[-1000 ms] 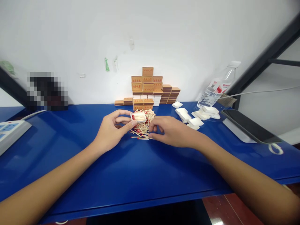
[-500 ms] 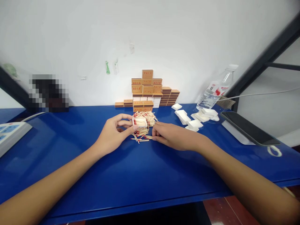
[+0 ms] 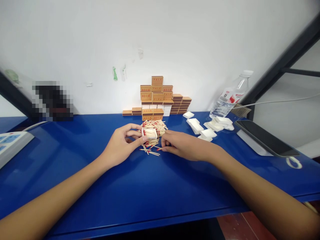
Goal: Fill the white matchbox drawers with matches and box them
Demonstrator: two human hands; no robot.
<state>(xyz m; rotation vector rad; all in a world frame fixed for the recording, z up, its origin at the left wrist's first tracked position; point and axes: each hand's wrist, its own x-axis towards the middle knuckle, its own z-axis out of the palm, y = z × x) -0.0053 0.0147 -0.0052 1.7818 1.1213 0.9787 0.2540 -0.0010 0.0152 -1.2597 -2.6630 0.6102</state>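
My left hand (image 3: pixel 119 145) grips a small white matchbox tray (image 3: pixel 151 136) between thumb and fingers. Some red-tipped matchsticks lie inside the tray, which is held over the near side of a loose heap of matchsticks (image 3: pixel 158 124). To the right of the tray, my right hand (image 3: pixel 183 145) is closed in a pinch low by the heap. A matchstick (image 3: pixel 159 149) with a red head shows at its thumb tip; the fingers hide how many it holds. A few stray matchsticks (image 3: pixel 153 153) lie in front on the blue table.
Stacked matchboxes (image 3: pixel 157 96) stand against the wall behind the heap. Several white trays (image 3: pixel 196 127) are scattered to the right, near a tilted water bottle (image 3: pixel 231 95) and a phone (image 3: pixel 266 136) on a white support. A power strip (image 3: pixel 15 143) sits at left.
My right fingers have shifted slightly at the heap's edge, and a red match head now shows by the thumb. Stray matchsticks in front have moved a little. My left hand still holds the tray.
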